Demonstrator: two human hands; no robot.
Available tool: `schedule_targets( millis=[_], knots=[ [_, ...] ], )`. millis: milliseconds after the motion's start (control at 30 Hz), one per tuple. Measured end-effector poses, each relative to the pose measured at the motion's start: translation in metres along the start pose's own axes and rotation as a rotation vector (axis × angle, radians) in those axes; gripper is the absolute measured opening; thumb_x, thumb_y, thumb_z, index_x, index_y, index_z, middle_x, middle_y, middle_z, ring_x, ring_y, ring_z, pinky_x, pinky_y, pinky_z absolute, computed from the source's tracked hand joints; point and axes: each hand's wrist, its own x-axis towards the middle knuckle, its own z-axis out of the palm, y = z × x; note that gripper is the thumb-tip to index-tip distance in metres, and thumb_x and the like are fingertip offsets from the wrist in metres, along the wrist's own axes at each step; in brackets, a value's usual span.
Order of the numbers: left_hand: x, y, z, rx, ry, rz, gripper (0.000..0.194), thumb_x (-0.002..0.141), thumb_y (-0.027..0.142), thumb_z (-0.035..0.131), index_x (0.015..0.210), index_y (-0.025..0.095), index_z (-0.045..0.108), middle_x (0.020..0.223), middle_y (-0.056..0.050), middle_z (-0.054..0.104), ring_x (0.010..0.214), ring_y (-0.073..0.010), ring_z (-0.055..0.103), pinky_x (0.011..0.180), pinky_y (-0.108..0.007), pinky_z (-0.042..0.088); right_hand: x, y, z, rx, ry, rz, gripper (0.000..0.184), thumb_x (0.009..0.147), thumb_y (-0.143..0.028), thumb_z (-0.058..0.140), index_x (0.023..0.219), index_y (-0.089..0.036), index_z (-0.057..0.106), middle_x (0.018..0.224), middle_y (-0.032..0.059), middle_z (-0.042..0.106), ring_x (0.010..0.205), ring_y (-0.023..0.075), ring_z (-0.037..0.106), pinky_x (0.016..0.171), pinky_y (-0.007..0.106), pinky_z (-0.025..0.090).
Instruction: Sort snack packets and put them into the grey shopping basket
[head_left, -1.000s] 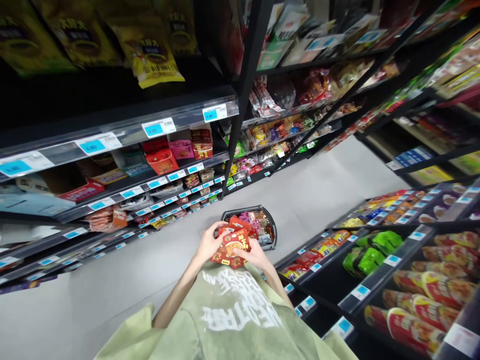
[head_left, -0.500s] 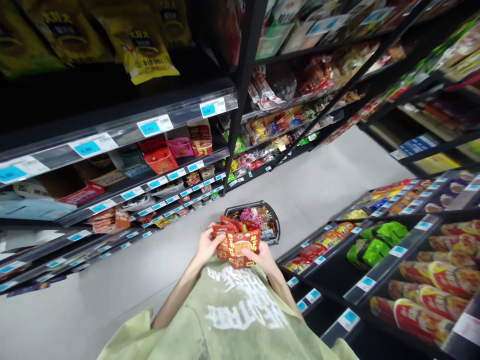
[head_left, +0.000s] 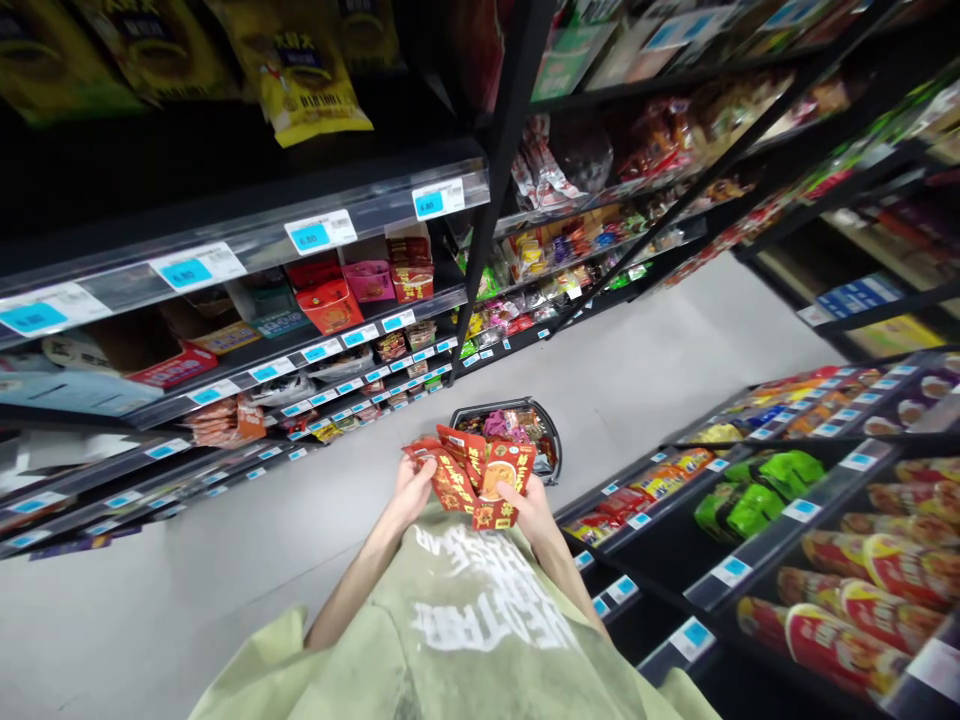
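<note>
Several red snack packets (head_left: 450, 478) with yellow lettering are spread between my two hands in front of my chest. My left hand (head_left: 413, 487) is closed on the packets at the left, thumb on top. At the right, my right hand (head_left: 531, 500) grips a red packet (head_left: 501, 478) with a food picture on its front, the thumb pressed on the picture. Just beyond the packets a black shopping basket (head_left: 556, 440) stands on the floor, holding many colourful packets. The packets hide part of its near side.
Shelves with price tags (head_left: 321, 233) run along my left, holding yellow bags (head_left: 311, 75) and red boxes (head_left: 328, 305). On my right a lower shelf carries green packs (head_left: 761, 490) and red noodle cups (head_left: 847, 640). Grey floor (head_left: 637, 350) lies between them.
The red packets have fanned apart, with the left ones tilted and lifted away from the right one. My hands are slightly further apart. The view has shifted a little.
</note>
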Motion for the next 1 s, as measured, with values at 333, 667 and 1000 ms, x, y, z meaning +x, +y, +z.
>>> schedule_targets(
  millis=[333,667,1000],
  knots=[
    [0.003,0.002,0.012,0.013,0.062,-0.174,0.050,0.064,0.039,0.088,0.102,0.018,0.063,0.100,-0.004,0.072,0.086,-0.0159,0.068,0.083,-0.029,0.052,0.002,-0.007,0.011,0.060,-0.007,0.102,0.041,0.069,-0.045,0.085,0.099,-0.020,0.072,0.102,0.0090,0.078,0.085,0.0274,0.074,0.080,0.041,0.059],
    [-0.011,-0.007,0.015,0.100,-0.180,-0.246,0.088,0.062,0.023,0.089,0.138,0.027,0.044,0.136,-0.010,0.060,0.118,-0.0278,0.062,0.099,-0.042,0.050,-0.001,-0.002,0.009,0.197,0.086,0.123,0.041,0.074,-0.048,0.080,0.105,-0.023,0.071,0.106,0.0059,0.077,0.094,0.0263,0.073,0.087,0.040,0.057],
    [-0.017,-0.007,0.001,0.006,-0.286,-0.471,0.068,0.055,0.011,0.088,0.117,0.017,0.061,0.108,-0.010,0.074,0.094,-0.0252,0.071,0.087,-0.037,0.055,0.000,-0.003,0.004,0.209,0.054,0.035,0.050,0.069,-0.033,0.082,0.116,-0.028,0.066,0.112,0.0028,0.075,0.099,0.0255,0.071,0.089,0.040,0.055]
  ],
)
